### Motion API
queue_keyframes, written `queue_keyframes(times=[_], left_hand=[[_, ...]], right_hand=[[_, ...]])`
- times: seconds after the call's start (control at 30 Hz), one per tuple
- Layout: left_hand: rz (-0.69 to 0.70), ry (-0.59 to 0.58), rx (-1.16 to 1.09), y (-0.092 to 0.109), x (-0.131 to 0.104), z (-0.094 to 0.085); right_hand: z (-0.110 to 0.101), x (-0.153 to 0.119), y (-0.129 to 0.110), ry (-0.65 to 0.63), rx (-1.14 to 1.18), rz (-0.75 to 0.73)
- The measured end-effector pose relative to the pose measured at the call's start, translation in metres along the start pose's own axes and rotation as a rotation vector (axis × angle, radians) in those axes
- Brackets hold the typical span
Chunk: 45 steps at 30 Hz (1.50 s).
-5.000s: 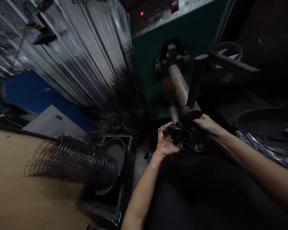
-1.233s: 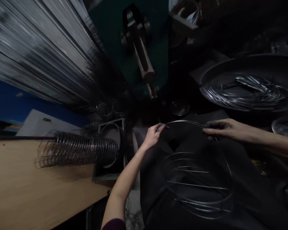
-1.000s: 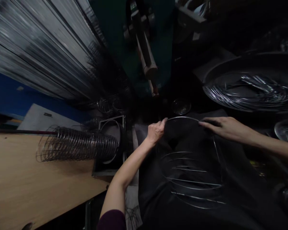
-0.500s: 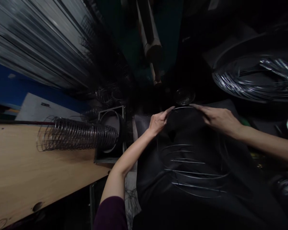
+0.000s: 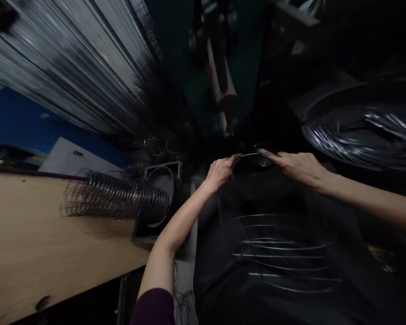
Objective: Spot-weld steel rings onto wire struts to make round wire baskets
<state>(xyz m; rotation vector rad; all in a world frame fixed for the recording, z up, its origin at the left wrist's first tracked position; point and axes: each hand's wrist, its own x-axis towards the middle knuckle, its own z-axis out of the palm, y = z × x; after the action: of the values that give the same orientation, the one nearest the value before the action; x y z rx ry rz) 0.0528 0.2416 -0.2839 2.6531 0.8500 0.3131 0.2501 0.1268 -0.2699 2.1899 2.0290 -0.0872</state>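
Note:
My left hand (image 5: 220, 171) is closed, its fingertips pinching one end of a thin curved wire (image 5: 249, 155). On the other side my right hand (image 5: 299, 167) holds the same wire between closed fingers, with the index finger stretched along it. The wire bows slightly between the two hands, in front of the dark machine. Below the hands, several curved wires (image 5: 284, 257) lie across the dark apron (image 5: 223, 280) on my lap. A small round shiny thing (image 5: 264, 160) shows dimly just behind my right fingertips.
At left, a stack of wire rings (image 5: 122, 194) hangs on a rod over a wooden board (image 5: 16, 243). A large round tray (image 5: 311, 135) of shiny wire pieces is at right. Long metal rods (image 5: 77, 58) fill the upper left. A dark machine with a pale cylinder (image 5: 223, 85) stands ahead.
The view has shifted, so the surroundings sit lower and slightly to the right. My hands have come a little closer together on the wire, and the span between them looks shorter.

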Motion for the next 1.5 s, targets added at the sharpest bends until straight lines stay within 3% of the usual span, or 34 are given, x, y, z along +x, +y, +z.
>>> queue_keyframes(times=[0.23,0.4,0.63,1.17,1.5], left_hand=[[-0.05,0.074,0.078,-0.007,0.009,-0.05],[-0.06,0.112,0.089,-0.015,0.017,-0.066],[-0.051,0.103,0.035,-0.022,0.027,-0.073],[-0.026,0.046,0.0,-0.021,0.036,-0.083],[-0.031,0.077,-0.002,-0.024,0.03,-0.089]], right_hand=[[-0.05,0.025,-0.007,0.052,0.024,-0.069],[-0.061,0.043,-0.006,0.084,0.035,-0.079],[-0.054,0.061,0.0,0.123,0.066,-0.064],[-0.051,0.071,0.008,0.139,0.186,-0.059],[-0.069,0.067,-0.004,0.099,0.194,-0.081]])
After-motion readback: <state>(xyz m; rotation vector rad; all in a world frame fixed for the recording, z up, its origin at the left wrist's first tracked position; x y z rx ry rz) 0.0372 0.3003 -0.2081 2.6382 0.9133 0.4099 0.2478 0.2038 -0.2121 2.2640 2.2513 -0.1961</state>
